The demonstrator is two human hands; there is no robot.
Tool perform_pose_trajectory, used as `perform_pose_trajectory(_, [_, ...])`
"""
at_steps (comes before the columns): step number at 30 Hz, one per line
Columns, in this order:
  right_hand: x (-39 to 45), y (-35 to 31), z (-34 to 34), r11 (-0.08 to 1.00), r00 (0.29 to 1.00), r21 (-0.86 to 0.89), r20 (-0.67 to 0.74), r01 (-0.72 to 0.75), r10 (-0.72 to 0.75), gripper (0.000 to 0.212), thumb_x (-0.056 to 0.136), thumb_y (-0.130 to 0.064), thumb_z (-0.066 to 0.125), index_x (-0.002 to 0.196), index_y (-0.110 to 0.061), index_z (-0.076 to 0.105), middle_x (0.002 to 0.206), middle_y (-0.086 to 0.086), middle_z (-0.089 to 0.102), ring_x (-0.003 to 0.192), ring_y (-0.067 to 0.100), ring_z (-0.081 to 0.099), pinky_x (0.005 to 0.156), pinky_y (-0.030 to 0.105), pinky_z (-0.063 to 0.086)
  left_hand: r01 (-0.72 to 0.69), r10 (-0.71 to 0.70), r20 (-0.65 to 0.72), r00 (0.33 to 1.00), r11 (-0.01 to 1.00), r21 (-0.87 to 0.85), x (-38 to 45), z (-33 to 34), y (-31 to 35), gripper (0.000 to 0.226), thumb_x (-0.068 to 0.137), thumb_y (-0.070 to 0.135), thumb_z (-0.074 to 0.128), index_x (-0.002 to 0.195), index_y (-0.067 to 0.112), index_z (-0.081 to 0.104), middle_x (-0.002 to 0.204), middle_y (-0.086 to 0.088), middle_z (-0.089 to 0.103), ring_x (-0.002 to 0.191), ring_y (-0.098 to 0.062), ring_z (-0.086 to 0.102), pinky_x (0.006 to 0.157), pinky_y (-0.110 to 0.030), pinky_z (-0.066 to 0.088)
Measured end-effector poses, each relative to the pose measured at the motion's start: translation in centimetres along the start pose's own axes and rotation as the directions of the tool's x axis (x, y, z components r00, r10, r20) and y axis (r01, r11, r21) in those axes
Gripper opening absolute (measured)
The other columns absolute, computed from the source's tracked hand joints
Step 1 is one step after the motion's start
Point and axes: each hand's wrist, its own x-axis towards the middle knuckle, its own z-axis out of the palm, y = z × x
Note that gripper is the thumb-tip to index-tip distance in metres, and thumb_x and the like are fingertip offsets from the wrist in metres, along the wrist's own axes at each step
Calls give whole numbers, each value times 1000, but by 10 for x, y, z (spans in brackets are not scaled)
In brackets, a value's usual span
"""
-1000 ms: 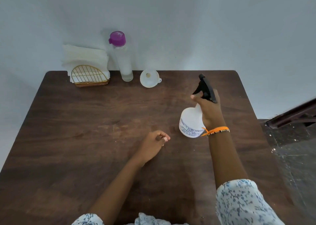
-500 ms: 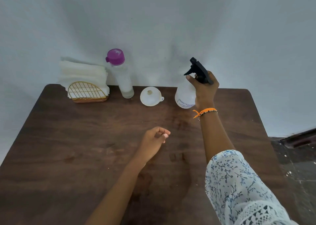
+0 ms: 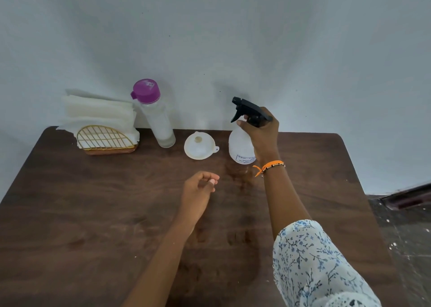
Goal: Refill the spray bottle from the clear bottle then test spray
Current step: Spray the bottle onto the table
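The right hand [image 3: 261,131] is curled round the neck of the white translucent plastic spray bottle with a black trigger head [image 3: 241,143], thumb on the near side just under the trigger. The bottle stands upright at the far side of the dark brown wooden table [image 3: 93,213], nozzle pointing left; whether its base touches the tabletop cannot be told. Just left of the spray bottle, apart from it, a white plastic funnel [image 3: 199,146] lies with its wide mouth towards the camera. Left of the funnel stands the tall clear cylindrical bottle with a purple cap [image 3: 155,117], upright, cap on. Further left again, a gold wire napkin holder on a wooden base [image 3: 106,141] holds white paper napkins [image 3: 98,110]. The left hand [image 3: 198,191] is nearer the camera than the spray bottle, fingers loosely curled, holding nothing. An orange bead bracelet [image 3: 270,166] circles the right wrist.
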Motion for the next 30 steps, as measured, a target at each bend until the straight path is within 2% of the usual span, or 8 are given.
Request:
perform_pose_trajectory(2, [2,-1,0,1000,1000,-11,1,-2,2,26,68,7,71,79,-14,61,73,5,59,71,18,54,67,26,45,-4,4,-21,1000,1000,-9,1,0,3,22,90,5,51,82,20,65,81,7,64,69,-7,57,66,-13,44])
perform_pose_trajectory(5, [6,-4,1,999,1000,-39,4,1,-1,32,69,8,68,74,-22,61,71,3,59,70,18,54,68,28,44,-23,23,-26,999,1000,-13,2,0,8,23,90,5,51,81,21,65,81,7,64,70,-7,57,67,-11,46])
perform_pose_trajectory(9, [4,-3,1,999,1000,-25,-4,-21,20,27,69,5,72,85,-14,61,76,0,62,72,13,58,70,23,48,-50,50,-20,999,999,-14,0,-3,14,23,90,4,52,81,20,65,81,7,64,69,-7,57,67,-11,47])
perform_pose_trajectory(13, [-15,11,-9,989,990,60,-27,-135,137,54,68,-4,79,114,-10,52,116,2,60,108,14,58,87,26,50,-59,59,-38,998,998,-21,-4,-11,18,24,90,4,52,79,22,65,81,6,64,69,-8,57,69,-16,46])
perform_pose_trajectory(15, [-32,15,-15,971,975,148,-90,-189,204,58,71,1,76,122,-9,49,127,4,54,116,16,54,89,26,48,-60,58,-47,997,998,-25,-9,-15,20,23,90,4,52,80,21,65,82,5,64,70,-8,57,71,-18,46])
perform_pose_trajectory(18, [-65,15,-19,950,955,214,-145,-226,260,51,75,6,70,119,-9,50,115,7,55,108,18,55,81,20,47,-67,66,-29,997,997,-32,-24,-24,24,20,91,5,51,86,16,66,84,5,64,74,-9,58,76,-20,49])
perform_pose_trajectory(23, [-125,6,-2,919,948,232,58,-319,314,30,79,6,64,106,-8,58,96,4,58,95,16,55,85,26,47,-62,60,-41,997,997,-39,-51,-41,19,19,91,10,53,86,22,67,87,7,66,78,-9,59,82,-26,50])
perform_pose_trajectory(30, [-178,-14,64,874,880,191,271,-447,391,17,83,2,62,93,-11,63,86,4,60,90,15,57,93,32,45,-24,0,-201,980,993,-118,-77,-93,-1,19,91,11,54,84,24,66,86,4,66,81,-13,61,82,-30,50])
